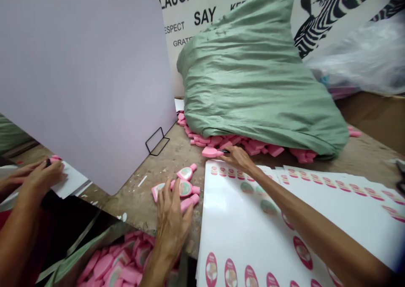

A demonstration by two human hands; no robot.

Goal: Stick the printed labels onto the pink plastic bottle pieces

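Observation:
My right hand (pixel 238 157) reaches forward and pinches the end of a plain pink bottle (pixel 211 152) at the edge of a heap of pink bottles (pixel 253 144). My left hand (pixel 172 219) lies flat on the table with fingers stretched out. Its fingertips touch a small group of labelled pink bottles (pixel 186 189). One of those bottles (pixel 190 202) lies right beside its fingers. White sticker sheets (pixel 240 228) with pink oval labels lie under my right forearm.
A big green sack (pixel 253 76) sits on the bottle heap. A lilac board (pixel 85 76) on a wire stand (pixel 157 141) divides the table. Another person's hands (pixel 34 177) work at the left. A box of pink bottles (pixel 117 261) is below.

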